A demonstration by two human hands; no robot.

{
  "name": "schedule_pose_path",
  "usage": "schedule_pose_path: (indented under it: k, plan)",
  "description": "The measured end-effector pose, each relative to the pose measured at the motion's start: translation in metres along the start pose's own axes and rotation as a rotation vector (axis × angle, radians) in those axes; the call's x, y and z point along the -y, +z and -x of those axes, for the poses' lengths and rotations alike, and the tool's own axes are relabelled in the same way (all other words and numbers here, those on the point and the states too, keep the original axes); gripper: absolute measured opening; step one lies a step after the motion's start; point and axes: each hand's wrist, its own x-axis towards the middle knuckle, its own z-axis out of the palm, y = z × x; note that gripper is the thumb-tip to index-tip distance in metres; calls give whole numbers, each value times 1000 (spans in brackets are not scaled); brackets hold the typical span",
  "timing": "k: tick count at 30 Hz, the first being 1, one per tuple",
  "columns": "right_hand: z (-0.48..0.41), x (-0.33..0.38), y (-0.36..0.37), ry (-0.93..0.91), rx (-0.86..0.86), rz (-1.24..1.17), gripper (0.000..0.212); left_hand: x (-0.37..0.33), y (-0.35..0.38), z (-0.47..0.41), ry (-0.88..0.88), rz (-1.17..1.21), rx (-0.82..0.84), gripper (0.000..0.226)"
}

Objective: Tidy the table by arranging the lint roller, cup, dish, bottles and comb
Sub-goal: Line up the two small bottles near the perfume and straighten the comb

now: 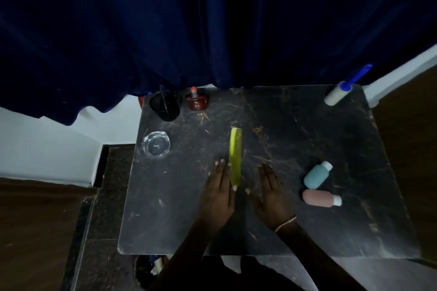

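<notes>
A yellow-green comb lies lengthwise in the middle of the dark table. My left hand lies flat with straight fingers, touching the comb's near left side. My right hand rests flat just right of the comb, apart from it. A black cup stands at the back left, a brown bottle beside it. A clear glass dish sits at the left edge. A teal bottle and a pink bottle lie on the right. The lint roller lies at the back right corner.
A dark blue curtain hangs behind the table's far edge. The lint roller's blue handle sticks out past the corner. White wall and a wooden floor lie to the left.
</notes>
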Motion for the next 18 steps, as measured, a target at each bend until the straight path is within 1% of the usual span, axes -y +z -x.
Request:
schedule_pose_path:
  k: [3,7,11,13,15,18]
  plan:
    - [21,-20,-16,56,-19,19,75,-35,12,6,14,15,22,63]
    - [34,-56,-39,163,-61,24,71,-83,34,4,99,29,49,63]
    - [54,-99,-56,362,-67,-5,71,-127,58,-5,151,-11,169,66]
    - [64,-118,-61,450,-45,-43,73,-144,69,-10,141,-12,240,67]
    - [71,-137,-66,529,-16,-88,73,-163,80,-14,49,63,307,66]
    - [72,-160,-74,605,14,-146,65,-190,91,-21,-237,290,360,59]
